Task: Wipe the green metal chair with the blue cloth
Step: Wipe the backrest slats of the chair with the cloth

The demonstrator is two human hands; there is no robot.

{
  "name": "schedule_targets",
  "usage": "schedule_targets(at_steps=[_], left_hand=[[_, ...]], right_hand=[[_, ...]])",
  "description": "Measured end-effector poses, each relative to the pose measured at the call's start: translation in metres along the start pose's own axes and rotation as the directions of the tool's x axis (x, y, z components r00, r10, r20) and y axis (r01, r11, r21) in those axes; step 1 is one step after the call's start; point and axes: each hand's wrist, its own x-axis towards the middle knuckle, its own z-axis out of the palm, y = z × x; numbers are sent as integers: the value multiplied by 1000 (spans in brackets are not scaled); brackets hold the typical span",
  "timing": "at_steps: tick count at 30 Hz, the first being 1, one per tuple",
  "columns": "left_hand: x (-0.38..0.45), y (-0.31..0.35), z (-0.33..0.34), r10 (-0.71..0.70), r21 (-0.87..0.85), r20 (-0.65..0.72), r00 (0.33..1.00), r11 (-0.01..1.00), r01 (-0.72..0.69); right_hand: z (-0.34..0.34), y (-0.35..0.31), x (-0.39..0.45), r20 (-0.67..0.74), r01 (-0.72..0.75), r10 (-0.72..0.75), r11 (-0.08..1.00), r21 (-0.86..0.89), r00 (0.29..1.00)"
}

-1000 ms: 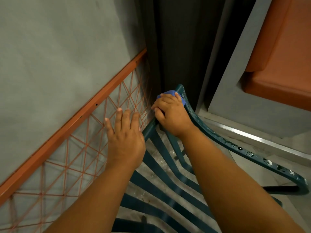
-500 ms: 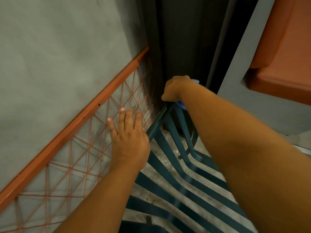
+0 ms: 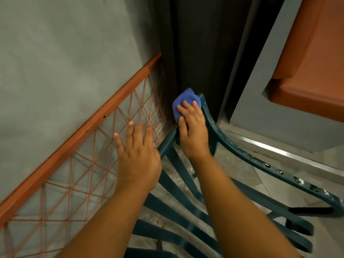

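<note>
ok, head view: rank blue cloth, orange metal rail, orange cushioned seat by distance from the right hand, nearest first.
1. Blue cloth: under the right hand fingers, on the green chair corner.
2. Orange metal rail: left, along the wall.
3. Orange cushioned seat: far upper right.

The right hand (image 3: 193, 131), which half a second ago reached over the far corner of the green chair (image 3: 242, 155) with the blue cloth (image 3: 183, 100) hidden beneath, is back on the near side, fingers spread flat, most of the cloth showing.
</note>
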Motion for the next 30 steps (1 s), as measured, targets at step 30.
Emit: schedule_targets(at_steps=[30], left_hand=[[1, -1, 6, 20, -92, -8, 1000, 996, -21]], right_hand=[[10, -41, -46, -155, -396, 491, 821, 412, 857]])
